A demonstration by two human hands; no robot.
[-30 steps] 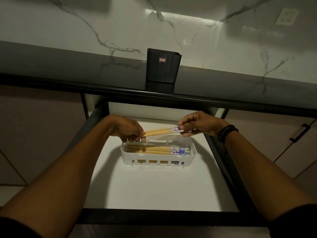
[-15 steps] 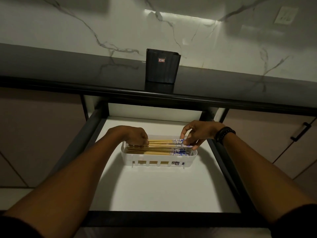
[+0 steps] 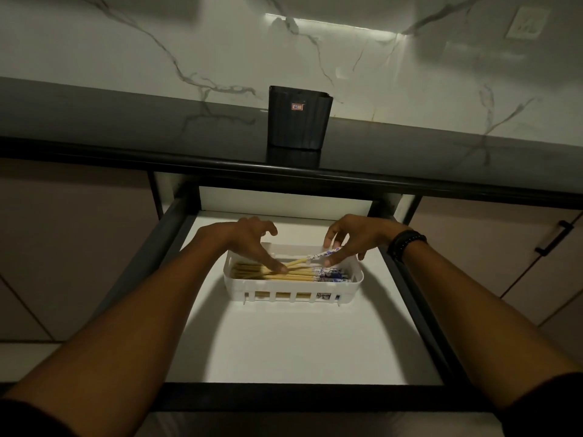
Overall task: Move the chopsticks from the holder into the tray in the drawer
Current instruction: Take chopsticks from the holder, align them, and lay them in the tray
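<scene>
A white slotted tray (image 3: 293,294) sits in the open drawer (image 3: 299,348) and holds several wooden chopsticks (image 3: 303,274) with blue-and-white patterned ends. One chopstick (image 3: 315,257) lies tilted, its patterned end raised at the tray's far right corner. My right hand (image 3: 356,236) pinches that raised end. My left hand (image 3: 252,241) reaches into the tray's left half, its fingertips pressing on the bare wooden ends. The black holder (image 3: 299,118) stands on the dark counter behind the drawer; its inside is hidden.
The drawer has a white floor and black side rails (image 3: 419,310). The dark countertop edge (image 3: 284,171) overhangs the drawer's back. Closed cabinet fronts flank both sides, with a black handle (image 3: 553,238) on the right. A marble wall rises behind.
Both hands lowered a pair of chopsticks from above the tray into it. Now one chopstick is tilted up at its patterned end, and my left fingers have spread onto the wooden ends.
</scene>
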